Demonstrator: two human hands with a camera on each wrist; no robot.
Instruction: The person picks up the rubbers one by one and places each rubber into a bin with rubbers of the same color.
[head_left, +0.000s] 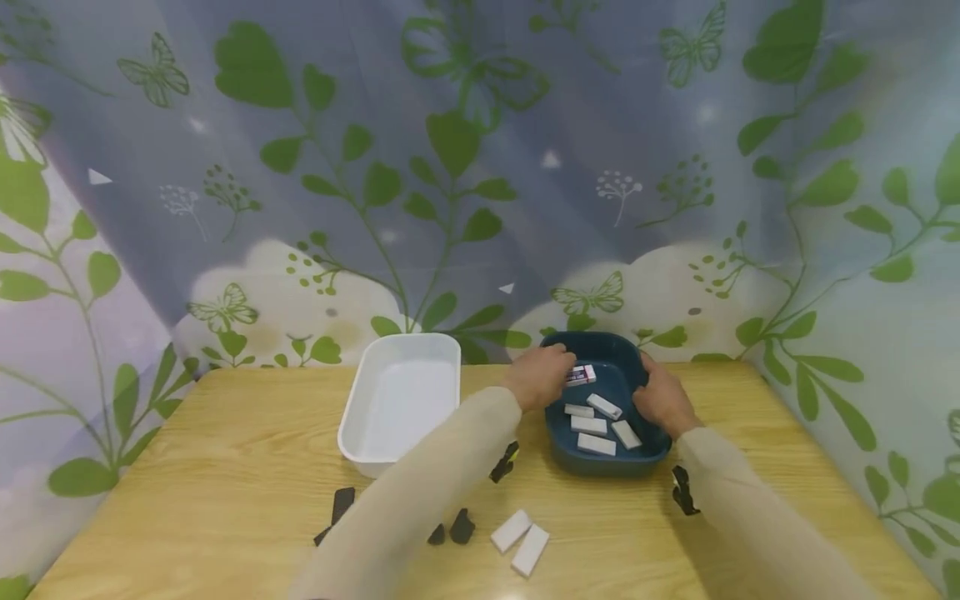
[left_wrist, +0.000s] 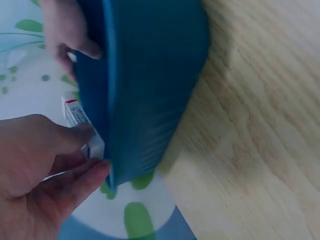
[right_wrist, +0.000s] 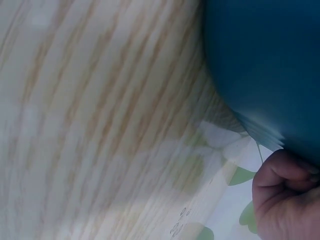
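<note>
My left hand [head_left: 538, 377] reaches over the left rim of a dark blue basin [head_left: 611, 463]. In the left wrist view its thumb and fingers pinch a white eraser [left_wrist: 80, 120] with a printed sleeve and a red edge. My right hand [head_left: 663, 398] grips the basin's right rim, thumb inside; in the right wrist view its fingers [right_wrist: 285, 170] curl beside the blue wall. Several plain white blocks [head_left: 589, 425] that look like erasers lie on the basin floor. The held eraser is partly hidden by the left fingers.
A white basin [head_left: 362, 417] stands left of the blue one. Two white blocks [head_left: 530, 549] lie on the wooden table [head_left: 225, 467] near the front. Black pieces [head_left: 462, 527] and a black block [head_left: 342, 502] lie near the left forearm. A patterned curtain [head_left: 480, 208] hangs behind.
</note>
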